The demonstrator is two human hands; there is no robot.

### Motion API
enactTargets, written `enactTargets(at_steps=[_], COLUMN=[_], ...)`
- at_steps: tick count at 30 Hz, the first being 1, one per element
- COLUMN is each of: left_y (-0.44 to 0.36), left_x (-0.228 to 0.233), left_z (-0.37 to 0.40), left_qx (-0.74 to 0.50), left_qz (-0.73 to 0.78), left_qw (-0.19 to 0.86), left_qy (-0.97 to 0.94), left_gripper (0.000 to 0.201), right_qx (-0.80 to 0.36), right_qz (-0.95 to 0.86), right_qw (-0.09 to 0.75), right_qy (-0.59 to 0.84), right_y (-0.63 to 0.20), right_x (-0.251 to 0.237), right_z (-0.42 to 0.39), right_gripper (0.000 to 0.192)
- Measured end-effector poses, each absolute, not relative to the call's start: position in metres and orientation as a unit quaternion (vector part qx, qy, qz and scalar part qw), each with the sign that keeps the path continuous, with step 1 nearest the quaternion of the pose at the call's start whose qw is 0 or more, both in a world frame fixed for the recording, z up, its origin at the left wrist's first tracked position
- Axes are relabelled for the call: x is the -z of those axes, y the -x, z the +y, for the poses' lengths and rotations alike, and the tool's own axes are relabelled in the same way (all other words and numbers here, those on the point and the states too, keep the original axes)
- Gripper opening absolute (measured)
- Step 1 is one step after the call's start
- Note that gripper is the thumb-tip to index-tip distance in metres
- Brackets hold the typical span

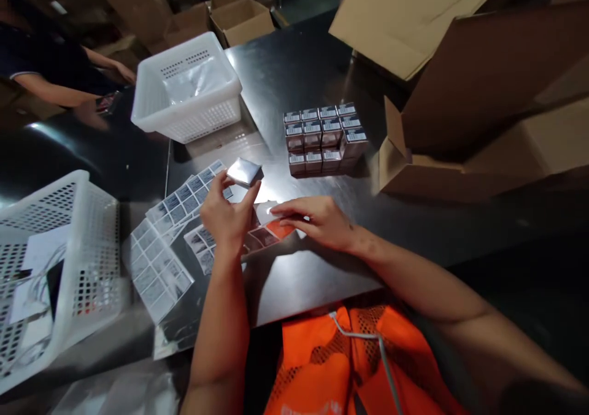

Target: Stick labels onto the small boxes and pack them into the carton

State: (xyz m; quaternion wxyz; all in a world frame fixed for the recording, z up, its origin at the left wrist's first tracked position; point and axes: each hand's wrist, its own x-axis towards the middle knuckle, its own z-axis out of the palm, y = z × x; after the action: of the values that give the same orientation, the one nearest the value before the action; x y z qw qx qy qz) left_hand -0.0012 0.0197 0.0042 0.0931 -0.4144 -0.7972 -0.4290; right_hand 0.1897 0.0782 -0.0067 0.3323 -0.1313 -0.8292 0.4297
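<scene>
My left hand (227, 215) grips a small box (244, 172) with a shiny silver top between thumb and fingers, raised above the table. My right hand (322, 220) has its fingers closed at the right end of a label sheet (263, 237), which is lit reddish there. Whether a single label is between those fingers is too small to tell. More printed label sheets (159, 271) lie spread out left of my left hand. Beyond my hands, small dark boxes (322, 139) with barcode labels on top stand in a tight block of rows.
A white basket (184, 111) with clear plastic inside stands at the back left; another white basket (99, 249) holds papers at the near left. Open cardboard cartons (460, 178) occupy the right. A co-worker's arm (57, 91) rests at the far left on the metal table (313, 280).
</scene>
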Motion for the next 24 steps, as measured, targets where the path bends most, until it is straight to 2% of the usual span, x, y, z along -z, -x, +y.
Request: enactTargets(at_steps=[6, 15, 24], left_y=[0.002, -0.003, -0.004], left_x=[-0.005, -0.011, -0.008], left_z=[0.021, 0.022, 0.023], left_qx=[0.402, 0.355, 0.351], left_qz=[-0.822, -0.867, -0.869], left_qw=[0.082, 0.014, 0.003], left_qy=[0.395, 0.349, 0.35], left_gripper=[0.055, 0.054, 0.055], right_qx=[-0.379, -0.243, -0.22], right_qz=[-0.852, -0.871, -0.878], right_qw=[0.338, 0.418, 0.411], right_qy=[0.13, 0.084, 0.108], right_y=[-0.191, -0.191, -0.189], right_x=[0.007, 0.012, 0.011], right_z=[0.076, 0.066, 0.059], right_gripper=[0.02, 0.019, 0.014])
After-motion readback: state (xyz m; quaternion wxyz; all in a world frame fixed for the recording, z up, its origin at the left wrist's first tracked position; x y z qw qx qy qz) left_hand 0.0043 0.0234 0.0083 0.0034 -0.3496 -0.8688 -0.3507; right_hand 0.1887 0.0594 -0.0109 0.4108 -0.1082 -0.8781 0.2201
